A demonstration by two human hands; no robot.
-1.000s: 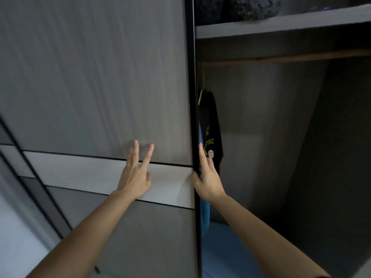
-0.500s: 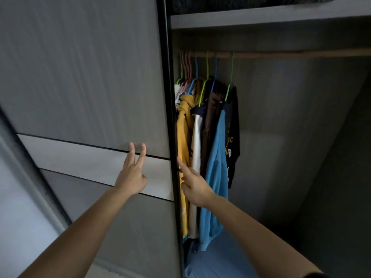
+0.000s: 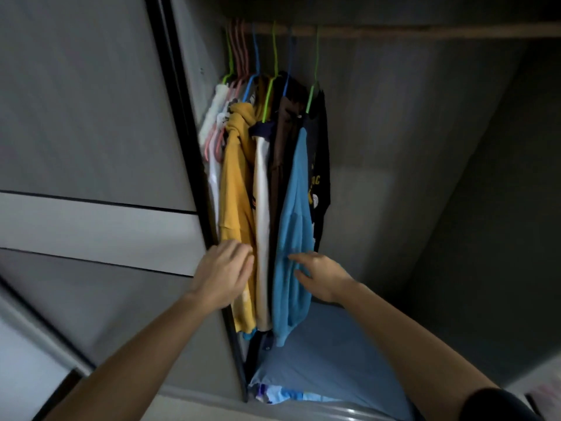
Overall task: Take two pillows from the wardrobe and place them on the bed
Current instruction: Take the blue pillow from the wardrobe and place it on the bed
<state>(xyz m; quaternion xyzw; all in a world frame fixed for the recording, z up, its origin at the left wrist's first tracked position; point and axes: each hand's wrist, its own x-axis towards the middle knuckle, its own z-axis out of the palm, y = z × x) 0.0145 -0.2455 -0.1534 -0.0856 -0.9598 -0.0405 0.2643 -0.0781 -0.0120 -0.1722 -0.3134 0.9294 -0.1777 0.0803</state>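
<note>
The wardrobe stands open, its grey sliding door point(image 3: 91, 132) pushed to the left. A pale blue pillow point(image 3: 331, 357) lies on the wardrobe floor under the hanging clothes; a second, patterned pillow edge point(image 3: 279, 395) peeks out below it. My left hand point(image 3: 223, 273) is at the door's dark edge, fingers loosely curled and touching the yellow garment, holding nothing. My right hand point(image 3: 321, 276) reaches inside with fingers spread, resting against the blue shirt point(image 3: 293, 238) just above the pillow.
Several garments on coloured hangers point(image 3: 270, 95) hang from a wooden rail point(image 3: 425, 31) at the wardrobe's left side. The right part of the wardrobe interior point(image 3: 409, 177) is dark and bare. A pale floor strip shows at the bottom left.
The door has slid further left and my view has dropped, showing the pillows. My left hand left the door panel for its edge; my right hand moved inside onto the blue shirt.
</note>
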